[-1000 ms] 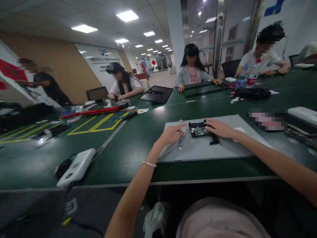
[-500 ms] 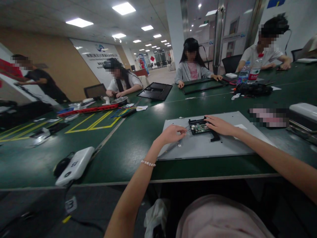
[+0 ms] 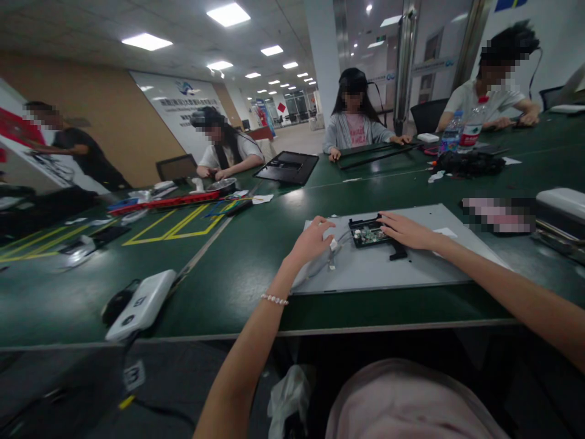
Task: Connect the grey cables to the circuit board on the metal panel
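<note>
A grey flat panel (image 3: 388, 272) lies on the table before me, with a black plastic bracket (image 3: 398, 250) on it. Set in the bracket is a green circuit board (image 3: 369, 234). My right hand (image 3: 404, 230) rests on the bracket's right side, fingers stretched out over the board's edge. Left of the board, my left hand (image 3: 313, 241) hovers with finger and thumb apart. Just under its thumb is a white connector (image 3: 334, 245) on grey cables (image 3: 315, 267), which run along the panel's left side. Whether the thumb touches the connector is unclear.
Beyond the panel, a person holds a black frame (image 3: 375, 160); a black plastic cover (image 3: 287, 167) lies to its left. Bottles (image 3: 470, 129) stand at back right. A white power bank (image 3: 142, 305) with a cable sits front left. A white device (image 3: 561, 207) is at right.
My left hand has moved left and slightly away from the board, its fingertips parting from the cable end; the white connector now shows. My right hand stays on the bracket.
</note>
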